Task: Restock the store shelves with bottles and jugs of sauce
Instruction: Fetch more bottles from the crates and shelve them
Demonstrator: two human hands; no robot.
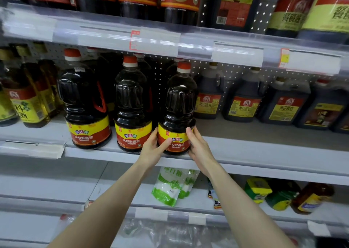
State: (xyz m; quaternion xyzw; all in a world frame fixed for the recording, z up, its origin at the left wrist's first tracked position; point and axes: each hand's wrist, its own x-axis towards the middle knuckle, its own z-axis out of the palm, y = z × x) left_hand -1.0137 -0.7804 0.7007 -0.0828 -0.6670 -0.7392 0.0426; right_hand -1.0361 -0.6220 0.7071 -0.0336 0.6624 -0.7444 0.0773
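top shelf: bottles (137,0) are getting chopped off by the frame's upper edge, so only labels and bases are showing
far left: yellow-label bottles (28,106) are coming out smeary, and the outermost one is running out of frame
back row: more dark jugs are sitting behind the front ones, mostly hidden, just red caps poking up
front row: two red-capped jugs (85,104) are standing upright at the lip of the middle shelf (264,145)
third jug (178,106): standing upright at the shelf's front edge, just beside the middle one, sitting right between both sets of fingers
left hand (153,149): reaching up with the arm stretched out, thumb lying across the label, the other fingers (155,132) slipping in between this jug and its neighbour, tips hidden
right hand (198,147): arm extended too, fingers (190,134) pressed together and cupping the jug's lower right side
further right: squarish dark jugs (243,102) are sitting further back on the same shelf, looking a bit blurry
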